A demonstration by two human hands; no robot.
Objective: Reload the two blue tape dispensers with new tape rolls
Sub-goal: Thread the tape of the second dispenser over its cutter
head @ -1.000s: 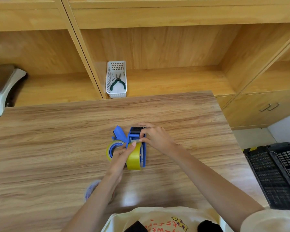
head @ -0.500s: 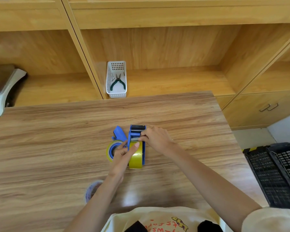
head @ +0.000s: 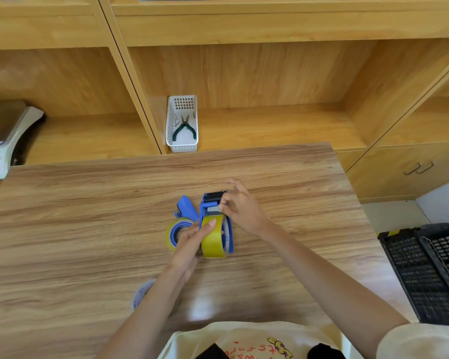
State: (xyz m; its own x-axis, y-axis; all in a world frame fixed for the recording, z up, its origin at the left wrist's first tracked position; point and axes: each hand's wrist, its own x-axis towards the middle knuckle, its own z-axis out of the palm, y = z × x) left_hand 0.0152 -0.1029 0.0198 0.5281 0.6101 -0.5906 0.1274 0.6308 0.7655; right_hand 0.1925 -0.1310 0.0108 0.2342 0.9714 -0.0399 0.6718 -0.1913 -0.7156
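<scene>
A blue tape dispenser (head: 214,203) stands upright in the middle of the wooden table (head: 88,216), with a yellow tape roll (head: 213,240) seated in it. My left hand (head: 192,242) grips the roll, thumb pressed on its top. My right hand (head: 241,207) pinches at the dispenser's front end by the black cutter, where a grey strip shows under my fingers. Left of it lies a second blue dispenser (head: 186,207) on its side, a yellow roll (head: 173,233) around its hub, partly hidden by my left hand.
A clear, nearly spent tape ring (head: 140,294) lies by my left forearm. A white basket (head: 182,125) with green-handled pliers sits on the shelf behind the table. A scale (head: 0,141) is at far left. Black crates (head: 430,270) stand on the floor at right.
My right hand's fingers have shifted slightly on the dispenser's front and tightened into a pinch. My left thumb has slid up onto the top of the roll. The dispensers stay put.
</scene>
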